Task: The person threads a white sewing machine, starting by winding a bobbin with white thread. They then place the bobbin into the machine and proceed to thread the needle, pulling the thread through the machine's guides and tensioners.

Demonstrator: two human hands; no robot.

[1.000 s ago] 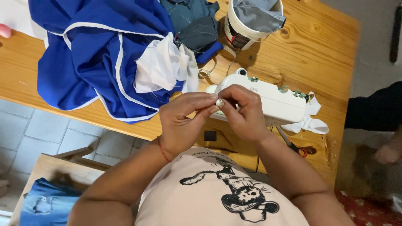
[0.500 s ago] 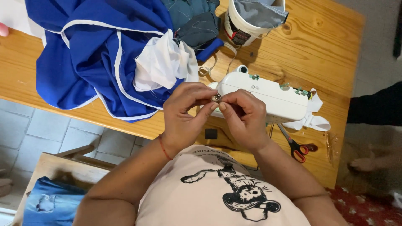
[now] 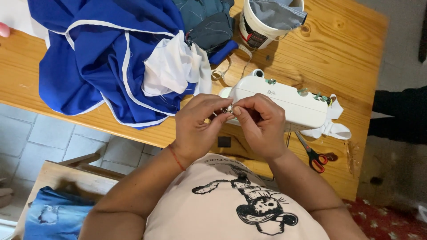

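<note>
Left of the sewing machine lies the blue cloth, pushed aside. In front of the machine my left hand and right hand pinch together one small metal part, held close to see it well. Scissors lie right, below the machine.

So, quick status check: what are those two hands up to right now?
Left hand and right hand together, pinching a small metal piece. White sewing machine just behind. Nothing between them.

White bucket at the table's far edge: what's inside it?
Grey cloth fills the white bucket and drapes over its rim. Anything beneath the cloth is covered.
</note>
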